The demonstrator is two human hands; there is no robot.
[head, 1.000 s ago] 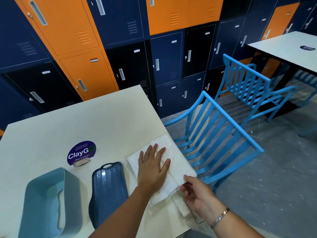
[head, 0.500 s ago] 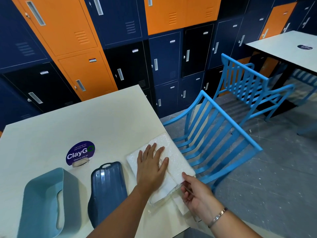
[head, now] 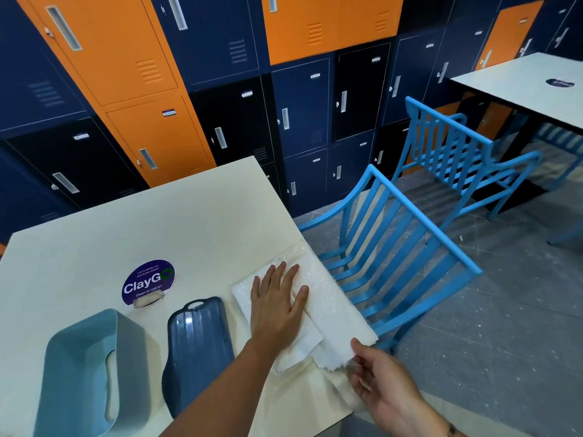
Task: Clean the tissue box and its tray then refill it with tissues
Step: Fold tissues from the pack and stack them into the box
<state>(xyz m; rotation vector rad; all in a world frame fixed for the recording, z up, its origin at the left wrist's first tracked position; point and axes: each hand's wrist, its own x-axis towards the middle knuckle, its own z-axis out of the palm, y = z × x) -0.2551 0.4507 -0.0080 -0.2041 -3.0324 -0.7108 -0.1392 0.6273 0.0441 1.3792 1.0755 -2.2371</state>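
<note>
Pressing down on the tissues [head: 328,298], the left hand [head: 277,307] lies flat on the white stack with its fingers straight and slightly spread. The right hand [head: 378,383] pinches the stack's near corner, thumb on top and fingers curled beneath, at the near right edge of the table [head: 157,222].

The tissue box [head: 82,367] sits at the near left of the table, open side up, with nothing in it as far as can be seen. Its tray [head: 195,342] lies apart from it, between the box and the tissues. Judging from this, the refill has not been done: the tissues are on the table, outside the box, and box and tray have yet to be put together. Whether either has been wiped cannot be told (no cloth shows, and neither surface gives it away).

The box's near end is cut off by the frame, and the left forearm covers the tray's near right corner. Something clear and crinkled shows at the stack's far end, perhaps a wrapper. A small pale object at the lower edge of the round sticker [head: 148,282] is too small to name.
</note>
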